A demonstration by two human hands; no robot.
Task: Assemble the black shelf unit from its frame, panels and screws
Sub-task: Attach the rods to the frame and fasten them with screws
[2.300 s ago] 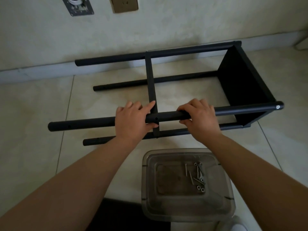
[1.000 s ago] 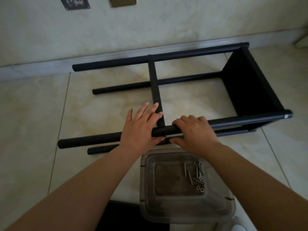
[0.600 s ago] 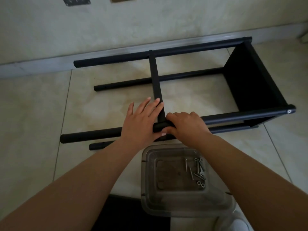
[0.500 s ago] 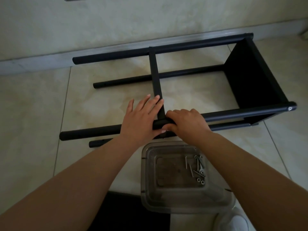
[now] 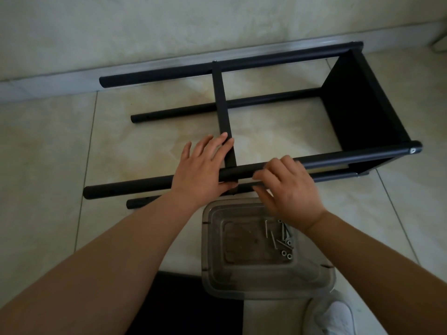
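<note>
The black shelf frame [image 5: 242, 112] lies on its side on the tiled floor [image 5: 48, 153], close to the wall's skirting, its four round legs running left to right. A narrow cross panel [image 5: 223, 112] spans the upper two legs about midway, and a solid black end panel [image 5: 362, 110] closes the right end.

The left hand [image 5: 202, 169] lies flat across the near upper leg [image 5: 135, 186], just left of where the cross panel meets it. Its fingers are straight and slightly spread, their tips resting against the panel's left edge, the palm pressing the leg from above; the forearm reaches in from the lower left.

The right hand [image 5: 287, 189] sits just right of that joint, fingers curled over the top of the same leg and thumb beneath it, wrist bent upward.

Below the hands, touching neither, a clear plastic container [image 5: 212, 262] stands on the floor with loose screws [image 5: 281, 238] gathered in its right side. A white shoe [image 5: 336, 315] shows at the lower right.
</note>
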